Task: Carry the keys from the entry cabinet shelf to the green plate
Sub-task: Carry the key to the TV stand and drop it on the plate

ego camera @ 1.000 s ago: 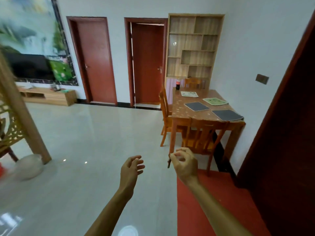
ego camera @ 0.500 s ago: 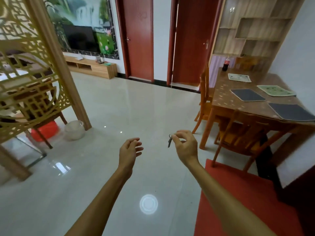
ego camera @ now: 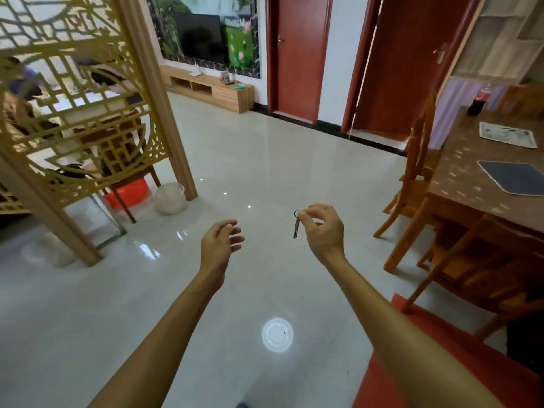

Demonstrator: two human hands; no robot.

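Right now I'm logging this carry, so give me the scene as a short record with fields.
held item: small metal keys on a ring, dangling
holding hand: right hand, pinching the ring
other hand: left hand, open, empty
underfoot: glossy pale tiled floor
right side: brown wooden dining table
green plate: small green item on the low TV cabinet, too small to confirm

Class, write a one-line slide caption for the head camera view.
Right hand dangles keys by their ring over a glossy tiled floor, left hand open and empty, dining table at right.
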